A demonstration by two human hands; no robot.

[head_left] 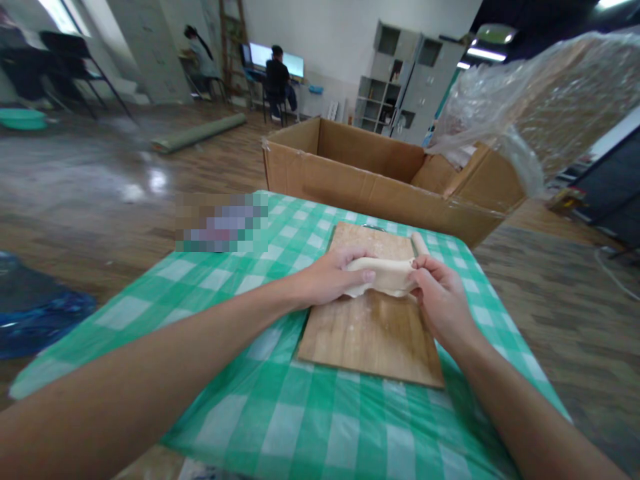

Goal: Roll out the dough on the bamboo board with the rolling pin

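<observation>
Stretched between my two hands is a pale piece of dough (387,275), above the middle of a wooden board (373,337). My left hand (336,273) grips its left end, thumb on the near face and fingers behind. At the right end, my right hand (440,290) pinches the dough between thumb and fingers. The dough's lower edge looks thin and uneven. Just past my right hand, a light rolling pin (419,244) shows in part at the board's far right edge. White flour traces mark the board.
A green-and-white checked cloth (280,413) covers the table. Beyond the far edge stands a large open cardboard box (350,170) with clear plastic wrap (500,87). A blurred-out item (223,223) lies at the table's left edge. Two people (277,73) sit farther back.
</observation>
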